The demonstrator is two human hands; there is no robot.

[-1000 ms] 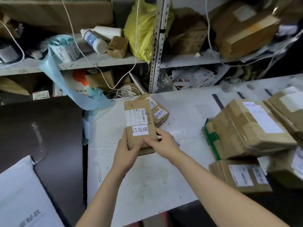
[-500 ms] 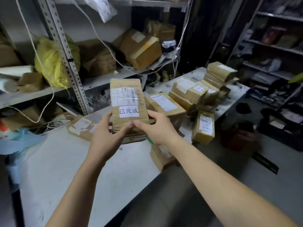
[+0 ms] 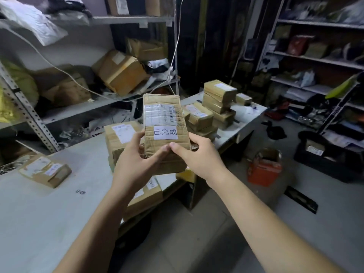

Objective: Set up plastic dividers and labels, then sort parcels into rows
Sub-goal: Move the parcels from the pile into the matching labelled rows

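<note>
We hold the long brown cardboard parcel [image 3: 165, 123] in the air with both hands. It is clear of the white tabletop [image 3: 49, 209] and sits in front of the other boxes at the table's right edge.

Our left hand [image 3: 136, 164] grasps the near left corner, thumb on the front face and fingers curled behind. Our right hand [image 3: 201, 156] grasps the near right corner the same way, its thumb lying across the bottom of the front. The two thumb tips nearly meet.

Both grips stay on the near end, probably so that the barcoded shipping label [image 3: 160, 115] and the white sticker printed with black characters [image 3: 165, 132] stay uncovered and readable.

The parcel's long axis runs away from us and upward. Its broad labelled face tilts back towards our eyes, and its far end points at the grey metal shelving [image 3: 110, 101]. The print reads upright, so the end in our hands is the bottom of the label.

A stack of brown taped parcels [image 3: 218, 99] stands at the far end of the table. A small flat brown parcel [image 3: 45, 171] lies alone to the left. We judge that this box is being read so we can choose its row. We see no dividers.
</note>
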